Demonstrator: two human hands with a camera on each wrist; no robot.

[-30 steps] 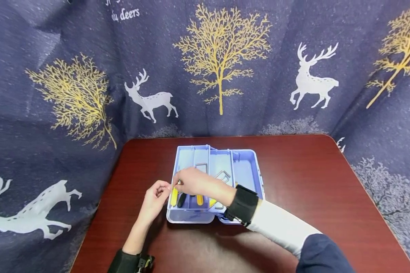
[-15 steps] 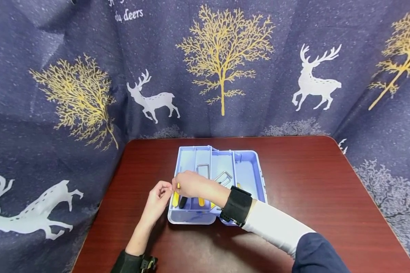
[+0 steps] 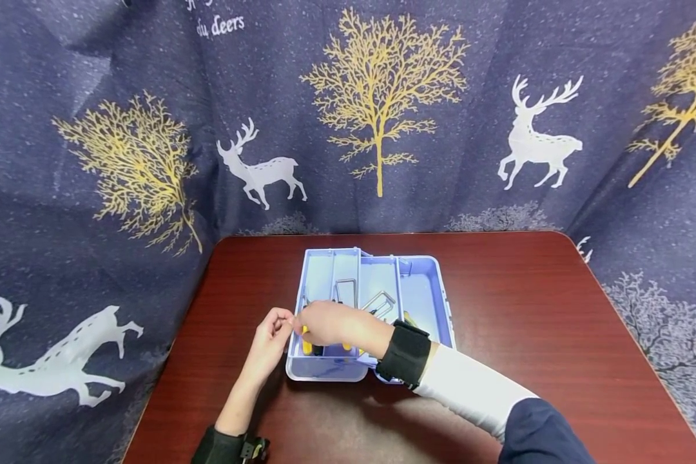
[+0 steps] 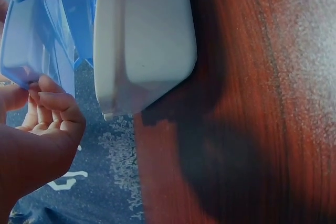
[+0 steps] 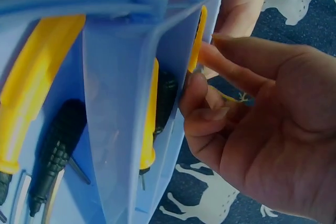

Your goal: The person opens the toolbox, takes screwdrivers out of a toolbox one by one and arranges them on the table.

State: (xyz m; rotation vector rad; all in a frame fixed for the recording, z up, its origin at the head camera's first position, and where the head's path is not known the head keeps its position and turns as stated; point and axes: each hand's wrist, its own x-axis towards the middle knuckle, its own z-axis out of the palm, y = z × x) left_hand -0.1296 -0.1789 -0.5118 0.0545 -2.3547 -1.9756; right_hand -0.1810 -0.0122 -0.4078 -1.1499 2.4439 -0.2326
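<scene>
An open blue toolbox (image 3: pixel 325 370) stands on the table with its stepped trays spread out. My left hand (image 3: pixel 268 345) pinches the outer edge of the raised left tray (image 3: pixel 319 265); in the left wrist view the thumb and fingers of this left hand (image 4: pixel 50 142) meet at the tray's corner (image 4: pixel 23 74). My right hand (image 5: pixel 273 124) curls its fingers at the same outer wall, right beside the left fingertips. In the tray lie a yellow handle (image 5: pixel 150 129) and a black handle (image 5: pixel 167 95), partly covered by the right hand in the head view.
A large yellow handle (image 5: pixel 39 77) and a black-handled screwdriver (image 5: pixel 60 145) lie in the neighbouring compartment. Bent metal frames (image 3: pixel 379 303) rest in the trays. The toolbox's deep base (image 3: pixel 420 290) is on the right. A deer-printed curtain (image 3: pixel 441 38) hangs behind the red-brown table (image 3: pixel 510 290).
My right hand has shifted a little toward me along the tray's left edge, covering more of the yellow and black handles. The left hand keeps its place at the edge.
</scene>
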